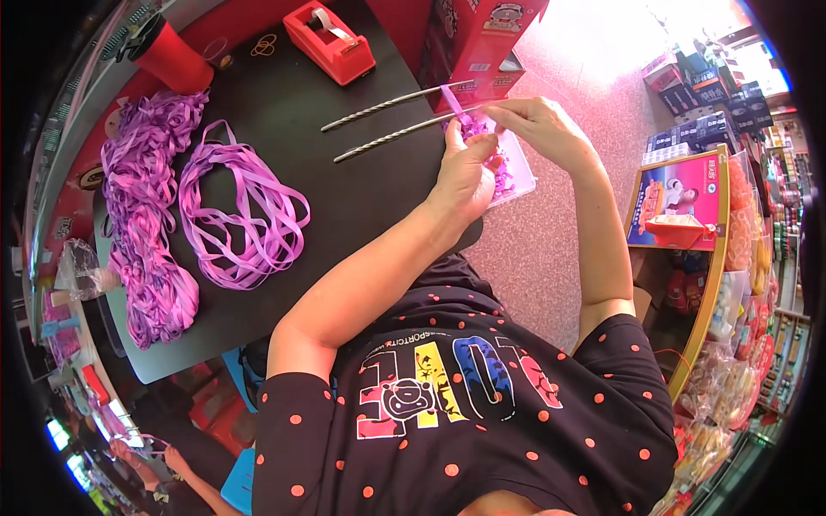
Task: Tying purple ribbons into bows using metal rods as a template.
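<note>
Both hands work at the far right edge of the black table (284, 129), over a small clear plastic tray (516, 168) of purple ribbon pieces (502, 176) that juts past the table edge. The left hand (465, 176) is pinched on a short purple ribbon strip (452, 101) that stands up from its fingertips; the right hand (538, 125) is curled with its fingertips meeting the same strip from the other side, though how firmly it grips cannot be told. Risk: the tray sits partly off the table, so in my judgement a downward press or a nudge from either wrist could tip it and spill the pieces onto the pink floor (551, 249). The strip is narrow and held only at the fingertips, so it could slip and fall among the loose pieces. Two twisted metal rods (391, 136) lie just beside the left hand, their right ends touching or nearly touching the tray area; a sweep of the forearm could roll them. Further left, well apart, lie a loose coil of purple ribbon (245, 219) and a larger heaped bundle of ribbon (146, 215). A red tape dispenser (331, 39) and a red cup (172, 56) stand at the far edge, clear of the hands. A red carton (482, 39) stands close behind the tray and limits forward reach. A stocked shelf (697, 241) crowds the right side.
</note>
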Demonstrator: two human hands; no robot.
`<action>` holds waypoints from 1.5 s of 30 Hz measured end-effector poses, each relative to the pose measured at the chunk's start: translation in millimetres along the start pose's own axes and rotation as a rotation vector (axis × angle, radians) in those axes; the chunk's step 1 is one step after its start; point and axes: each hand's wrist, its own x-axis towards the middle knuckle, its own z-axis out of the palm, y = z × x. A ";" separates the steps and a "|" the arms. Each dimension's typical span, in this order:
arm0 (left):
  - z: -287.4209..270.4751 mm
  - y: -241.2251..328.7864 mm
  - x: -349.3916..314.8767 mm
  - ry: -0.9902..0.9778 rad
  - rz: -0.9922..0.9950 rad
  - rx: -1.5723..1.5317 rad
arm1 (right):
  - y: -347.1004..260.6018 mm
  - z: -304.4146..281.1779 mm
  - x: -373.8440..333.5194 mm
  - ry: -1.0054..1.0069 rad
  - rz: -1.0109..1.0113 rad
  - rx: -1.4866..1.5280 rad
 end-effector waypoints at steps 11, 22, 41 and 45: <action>-0.9 -2.1 2.7 -0.002 -0.010 -0.018 | 38.3 28.9 -30.8 0.134 0.165 0.631; 11.1 0.2 -8.5 0.039 -0.084 -0.077 | 22.7 3.5 51.9 -0.108 -0.146 0.412; 8.3 0.3 -6.0 0.019 -0.086 -0.052 | 31.0 26.3 86.3 -0.178 -0.042 -0.035; 8.4 2.5 -7.1 0.001 -0.076 -0.096 | 36.9 27.4 86.2 -0.238 -0.024 0.050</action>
